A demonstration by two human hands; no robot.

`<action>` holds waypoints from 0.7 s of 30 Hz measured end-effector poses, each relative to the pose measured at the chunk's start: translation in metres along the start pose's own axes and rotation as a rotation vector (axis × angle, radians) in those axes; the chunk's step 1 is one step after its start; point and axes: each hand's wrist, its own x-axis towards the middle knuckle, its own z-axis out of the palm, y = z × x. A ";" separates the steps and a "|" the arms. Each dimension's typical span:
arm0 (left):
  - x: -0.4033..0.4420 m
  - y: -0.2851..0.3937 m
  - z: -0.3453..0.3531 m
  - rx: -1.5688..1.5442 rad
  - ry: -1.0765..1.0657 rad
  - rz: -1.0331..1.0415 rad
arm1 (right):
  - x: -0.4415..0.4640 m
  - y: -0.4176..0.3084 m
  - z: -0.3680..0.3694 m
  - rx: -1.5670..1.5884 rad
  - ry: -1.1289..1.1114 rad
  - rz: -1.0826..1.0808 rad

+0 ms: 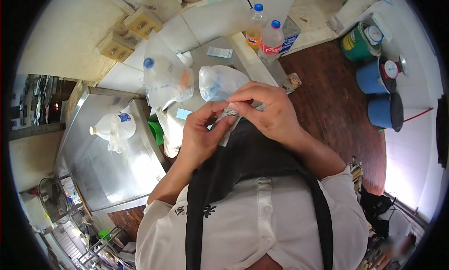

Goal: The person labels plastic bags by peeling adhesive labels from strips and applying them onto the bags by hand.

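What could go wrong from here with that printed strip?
- Slip or tear: the left hand and right hand pinch the small printed strip by their fingertips, so a sudden tug might rip it or let it drop.
- Bump: the white plastic bag sits just beyond the hands in this view; a jerk forward could knock it.

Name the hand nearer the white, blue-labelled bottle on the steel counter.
Left: the left hand is right of the bottle, apart from it; the right hand is farther right, beyond the left.
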 end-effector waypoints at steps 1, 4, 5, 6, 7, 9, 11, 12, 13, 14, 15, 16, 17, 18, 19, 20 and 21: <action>-0.001 0.001 -0.001 0.031 0.006 -0.014 | 0.000 0.000 -0.001 0.012 -0.009 0.016; -0.003 -0.004 -0.006 0.106 0.011 0.016 | 0.001 0.003 -0.002 -0.011 -0.046 0.027; -0.003 -0.003 -0.006 0.100 0.021 -0.008 | 0.001 0.004 -0.002 0.014 -0.053 0.065; -0.003 0.001 -0.005 0.093 0.029 -0.032 | 0.001 0.005 -0.003 0.039 -0.059 0.104; -0.002 0.003 -0.005 0.086 0.038 -0.056 | 0.001 0.007 -0.003 0.064 -0.065 0.142; -0.001 -0.003 -0.019 0.056 0.000 -0.139 | 0.000 0.015 -0.007 0.039 -0.069 0.155; 0.000 -0.015 -0.044 0.035 -0.007 -0.186 | -0.002 0.029 -0.010 0.075 -0.029 0.191; 0.001 -0.025 -0.060 0.028 0.004 -0.192 | -0.004 0.038 -0.010 0.123 0.015 0.221; 0.004 -0.027 -0.071 0.022 0.015 -0.198 | -0.005 0.047 -0.009 0.172 0.059 0.251; 0.006 -0.022 -0.082 -0.088 0.052 -0.234 | -0.006 0.053 -0.009 0.217 0.106 0.305; 0.008 -0.015 -0.088 -0.197 0.091 -0.272 | -0.007 0.059 -0.009 0.217 0.133 0.318; 0.010 -0.020 -0.092 -0.297 0.117 -0.234 | -0.008 0.065 -0.009 0.217 0.157 0.332; 0.013 -0.018 -0.090 -0.369 0.154 -0.211 | -0.008 0.070 -0.007 0.218 0.179 0.344; 0.018 -0.014 -0.085 -0.439 0.188 -0.185 | -0.009 0.075 -0.004 0.204 0.199 0.332; 0.020 -0.012 -0.082 -0.510 0.220 -0.157 | -0.009 0.078 -0.001 0.188 0.222 0.318; 0.021 -0.013 -0.082 -0.581 0.177 -0.182 | -0.009 0.080 0.002 0.172 0.246 0.305; 0.023 -0.011 -0.077 -0.519 0.158 -0.141 | -0.009 0.079 0.004 0.170 0.251 0.295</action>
